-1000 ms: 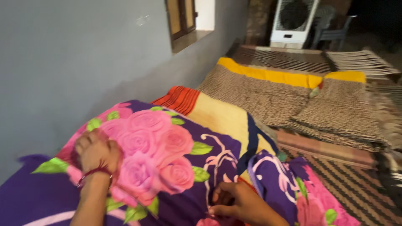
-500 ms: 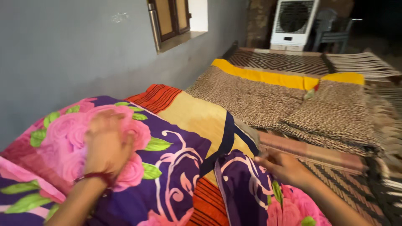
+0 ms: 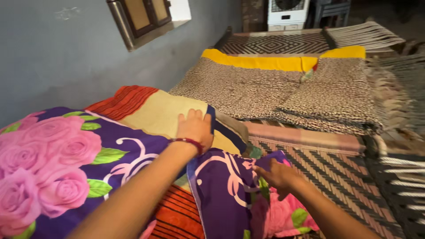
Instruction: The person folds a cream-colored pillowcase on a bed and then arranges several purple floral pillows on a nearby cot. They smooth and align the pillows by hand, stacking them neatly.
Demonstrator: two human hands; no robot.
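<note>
Grey wall point(image 3: 57, 57) fills the upper left; woven cot point(image 3: 327, 172) lower right. Left hand point(image 3: 195, 128) lies flat, fingers spread, on the floral blanket point(image 3: 88, 150); right hand point(image 3: 276, 175) pinches its folded corner.

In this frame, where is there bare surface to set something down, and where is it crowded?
Free: the woven cot surface right of the right hand, bordered by the pink striped cloth above; also the flat brown patterned blanket below its yellow border. Crowded: the near left, where the purple rose blanket is bunched under the left hand.
</note>
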